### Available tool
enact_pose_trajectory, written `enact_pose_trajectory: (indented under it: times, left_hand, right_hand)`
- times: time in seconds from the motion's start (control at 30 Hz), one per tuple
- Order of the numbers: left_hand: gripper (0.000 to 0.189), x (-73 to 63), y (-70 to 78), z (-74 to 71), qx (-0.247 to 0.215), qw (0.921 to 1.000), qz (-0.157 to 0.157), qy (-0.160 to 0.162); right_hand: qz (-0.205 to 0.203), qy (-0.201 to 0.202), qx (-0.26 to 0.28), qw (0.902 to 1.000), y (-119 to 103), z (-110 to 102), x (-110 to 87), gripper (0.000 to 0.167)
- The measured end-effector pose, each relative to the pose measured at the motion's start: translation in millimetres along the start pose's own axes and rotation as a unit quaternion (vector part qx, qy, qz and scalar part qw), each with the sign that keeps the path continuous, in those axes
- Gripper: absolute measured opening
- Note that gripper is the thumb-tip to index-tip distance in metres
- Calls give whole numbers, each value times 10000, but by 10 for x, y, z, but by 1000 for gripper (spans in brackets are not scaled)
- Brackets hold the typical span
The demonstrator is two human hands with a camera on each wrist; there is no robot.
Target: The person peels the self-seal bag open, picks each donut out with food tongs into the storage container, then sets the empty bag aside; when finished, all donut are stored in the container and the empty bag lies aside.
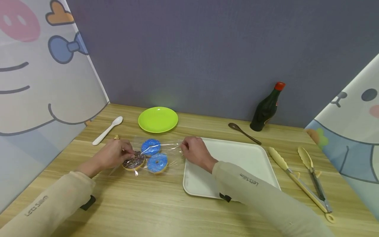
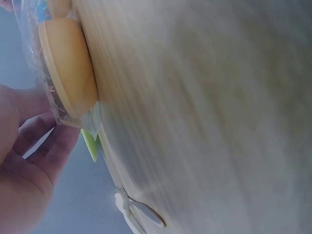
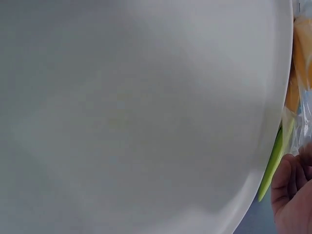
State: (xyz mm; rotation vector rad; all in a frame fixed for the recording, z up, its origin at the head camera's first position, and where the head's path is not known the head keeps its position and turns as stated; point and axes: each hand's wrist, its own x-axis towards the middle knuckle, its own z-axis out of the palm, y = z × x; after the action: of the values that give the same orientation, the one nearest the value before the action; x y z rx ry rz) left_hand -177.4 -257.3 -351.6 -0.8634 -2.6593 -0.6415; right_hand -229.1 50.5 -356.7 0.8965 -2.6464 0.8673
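Note:
A clear plastic bag (image 1: 173,148) lies on the table with three toy doughnuts inside. One is a chocolate doughnut (image 1: 134,161) with sprinkles; beside it are a blue doughnut (image 1: 151,146) and another blue doughnut (image 1: 157,163). My left hand (image 1: 116,152) pinches the bag's left part, right at the chocolate doughnut, whose tan underside (image 2: 70,63) shows in the left wrist view. At the opposite end, my right hand (image 1: 196,151) pinches the bag's right edge above the left rim of a white tray (image 1: 237,164). In the right wrist view, its curled fingers (image 3: 287,183) meet the plastic.
Behind the bag stands a green plate (image 1: 158,120), with a white spoon (image 1: 108,130) to its left. A brown spoon (image 1: 244,133) and a dark bottle with a red cap (image 1: 265,110) are behind the tray. Tongs (image 1: 308,184) lie on the right, below the grey back panel (image 1: 192,59).

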Motion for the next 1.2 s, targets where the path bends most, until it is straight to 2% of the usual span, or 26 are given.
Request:
enact_pose_trajectory:
  times: [0.2,0.37,0.5,0.7,0.8,0.9,1.07,1.2]
  left_hand:
    - [13,-2,14,-8,-91,9997,-159,-150]
    - [13,6,0,-6,-67,9997,-182,-146]
    - [13,11,3,-13,-49,9999,-127,-83]
    - [15,6,-12,3,-18,9999,49,106]
    - [16,5,-14,1,-12,9999,8,129]
    - [15,2,-8,-10,-78,9999,-120,74]
    - [12,-14,2,-24,-269,9989,-370,61]
    - [13,-19,3,-19,-554,9975,-432,26]
  right_hand:
    - [227,108,255,9994,25,-43,-44,16]
    - [560,66,295,9980,70,-116,-74,14]
    - [774,-25,311,9965,107,-147,-97,14]
    - [832,-147,165,9963,136,-180,-138,11]
    - [664,-92,159,9976,149,-212,-170,8]
    - [200,-134,185,9995,146,-250,-217,6]
    - [-702,-528,295,9957,127,-256,-300,8]
    - [-1079,-748,365,9907,119,-223,-353,10]
